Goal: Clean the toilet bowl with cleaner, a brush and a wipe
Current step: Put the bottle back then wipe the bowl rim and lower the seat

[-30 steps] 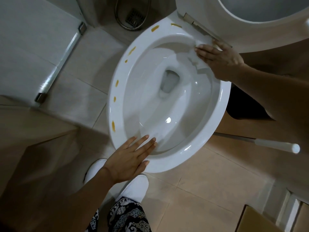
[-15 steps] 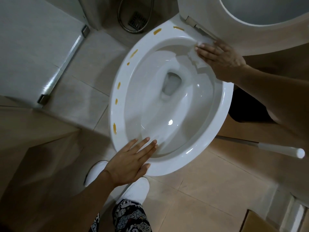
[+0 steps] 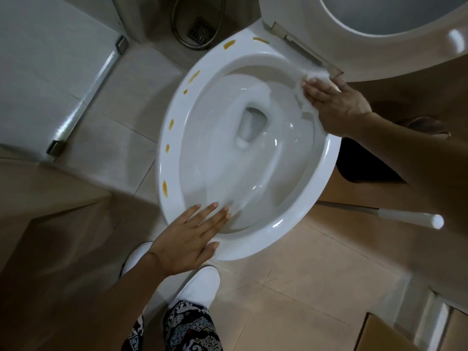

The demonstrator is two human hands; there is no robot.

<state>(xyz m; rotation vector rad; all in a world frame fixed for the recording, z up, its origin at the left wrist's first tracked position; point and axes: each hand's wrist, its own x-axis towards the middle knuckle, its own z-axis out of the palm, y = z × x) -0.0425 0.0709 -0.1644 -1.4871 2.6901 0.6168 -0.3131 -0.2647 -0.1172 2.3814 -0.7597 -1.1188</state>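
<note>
Head view: my right hand (image 3: 336, 105) lies flat, fingers (image 3: 316, 88) straight and pressing a white wipe (image 3: 307, 77) onto the back right of the toilet bowl (image 3: 326, 158) rim, just below the seat hinge (image 3: 304, 49). The wipe sits under and just past the fingertips, its crumpled edge poking out toward the hinge. My left hand (image 3: 187, 239) rests open on the near rim, fingers spread and straight, holding nothing, only steadying me.

What the coming move turns on: the yellow-orange smears (image 3: 171, 124) run along the far-left rim, from beside the hinge down to near my left hand. From the wipe they lie leftward, across the back curve of the rim, so I judge the right hand should sweep round counter-clockwise; the topmost smears are nearest to it.

Beyond the bowl, the raised seat (image 3: 379, 54) stands behind, and a white brush handle (image 3: 410, 217) lies on the floor at the right, pointing away from the bowl.
</note>
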